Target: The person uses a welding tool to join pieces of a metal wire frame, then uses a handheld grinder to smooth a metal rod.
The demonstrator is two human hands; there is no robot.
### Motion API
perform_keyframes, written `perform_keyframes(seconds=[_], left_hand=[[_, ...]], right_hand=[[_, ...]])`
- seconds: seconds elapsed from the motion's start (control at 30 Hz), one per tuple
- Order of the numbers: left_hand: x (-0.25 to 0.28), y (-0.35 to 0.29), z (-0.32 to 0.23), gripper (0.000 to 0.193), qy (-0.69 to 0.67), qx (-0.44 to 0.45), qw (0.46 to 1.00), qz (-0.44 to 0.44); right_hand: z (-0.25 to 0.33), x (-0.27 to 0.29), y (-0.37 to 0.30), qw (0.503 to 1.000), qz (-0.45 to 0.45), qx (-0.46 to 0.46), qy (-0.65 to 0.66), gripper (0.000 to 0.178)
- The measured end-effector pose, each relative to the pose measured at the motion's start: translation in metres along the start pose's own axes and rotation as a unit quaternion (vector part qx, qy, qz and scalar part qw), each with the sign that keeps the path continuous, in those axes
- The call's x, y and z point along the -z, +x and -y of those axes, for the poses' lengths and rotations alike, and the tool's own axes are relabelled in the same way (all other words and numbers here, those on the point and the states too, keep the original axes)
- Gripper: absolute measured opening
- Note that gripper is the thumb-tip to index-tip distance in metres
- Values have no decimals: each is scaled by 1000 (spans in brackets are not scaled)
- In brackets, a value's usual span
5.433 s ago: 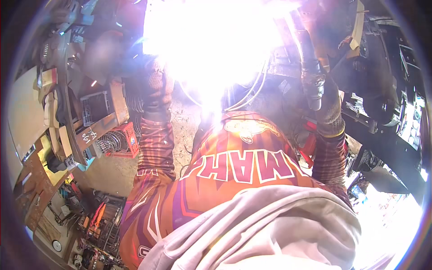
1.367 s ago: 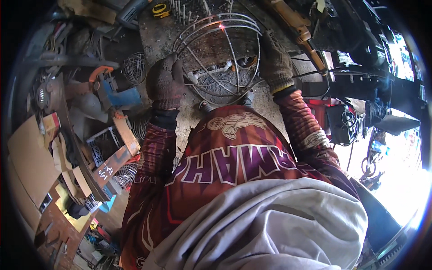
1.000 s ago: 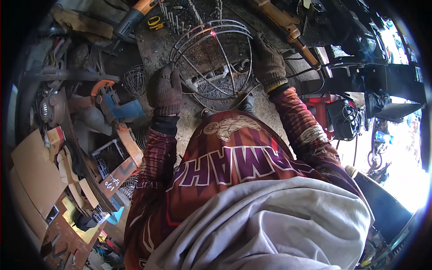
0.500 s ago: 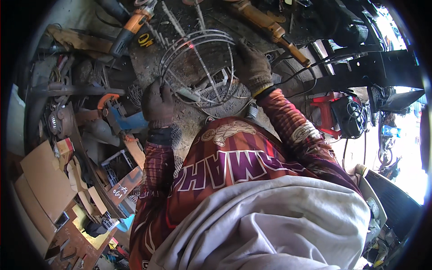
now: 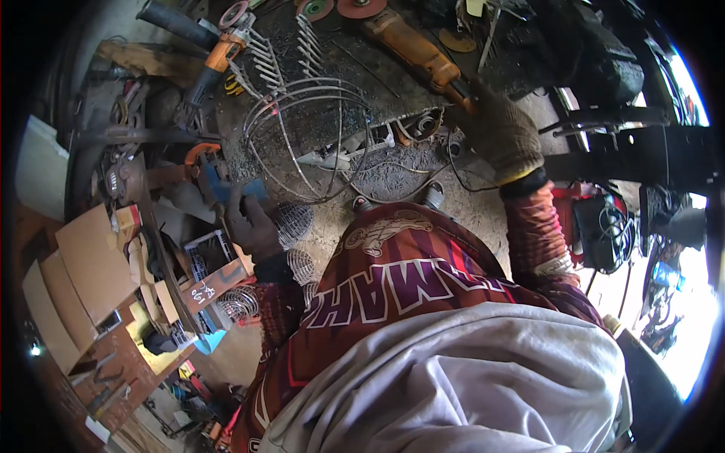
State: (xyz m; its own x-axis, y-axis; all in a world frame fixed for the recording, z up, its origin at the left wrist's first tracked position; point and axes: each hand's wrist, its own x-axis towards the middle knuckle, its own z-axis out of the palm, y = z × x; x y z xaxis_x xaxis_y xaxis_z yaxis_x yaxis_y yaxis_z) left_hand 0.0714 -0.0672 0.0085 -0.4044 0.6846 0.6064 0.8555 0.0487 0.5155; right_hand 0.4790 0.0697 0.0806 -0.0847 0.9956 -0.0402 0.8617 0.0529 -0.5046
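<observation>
My left hand [image 5: 253, 226] wears a dark work glove. Its fingers are apart and hold nothing, beside a blue metal clamp-like tool [image 5: 220, 185] and a dome-shaped wire mesh piece [image 5: 294, 224]. Farther right, my gloved right hand [image 5: 504, 140] closes over the thin rear end of a worn orange power grinder [image 5: 414, 51]; its fingertips are partly hidden. Between my hands, a round wire frame [image 5: 340, 113] of several hoops and ribs leans at the bench edge, touched by neither hand.
An orange-and-black angle grinder [image 5: 219, 60] lies at the far left of the dark workbench [image 5: 355, 57], near toothed metal rods [image 5: 310, 47] and grinding discs [image 5: 361, 6]. Cardboard [image 5: 94, 268] stands at the left. A black cable [image 5: 472, 185] loops below my right hand.
My hands have let go of the wire frame. The left has drawn back toward the blue tool; the right has moved rightward onto the orange grinder's rear end. The view has shifted slightly.
</observation>
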Motion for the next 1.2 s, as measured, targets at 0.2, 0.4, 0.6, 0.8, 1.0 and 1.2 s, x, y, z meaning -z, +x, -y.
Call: perform_keyframes(seconds=[0.2,0.4,0.6,0.8,1.0,1.2], left_hand=[[7,-64,10,19,-28,100,988,113],[-4,-135,36,36,81,85,958,261],[-22,-174,71,36,55,151,923,349],[-12,-206,82,35,-13,221,912,345],[21,-273,147,31,-4,62,924,378],[42,-287,170,29,19,167,892,420]], right_hand=[[-50,-19,23,992,126,9,21,62],[-85,-61,39,992,97,5,79,65],[-51,-18,40,973,181,-79,118,73],[-35,-26,23,954,146,-99,241,79],[0,-20,44,954,133,-68,261,77],[-4,-30,86,970,127,-75,195,74]])
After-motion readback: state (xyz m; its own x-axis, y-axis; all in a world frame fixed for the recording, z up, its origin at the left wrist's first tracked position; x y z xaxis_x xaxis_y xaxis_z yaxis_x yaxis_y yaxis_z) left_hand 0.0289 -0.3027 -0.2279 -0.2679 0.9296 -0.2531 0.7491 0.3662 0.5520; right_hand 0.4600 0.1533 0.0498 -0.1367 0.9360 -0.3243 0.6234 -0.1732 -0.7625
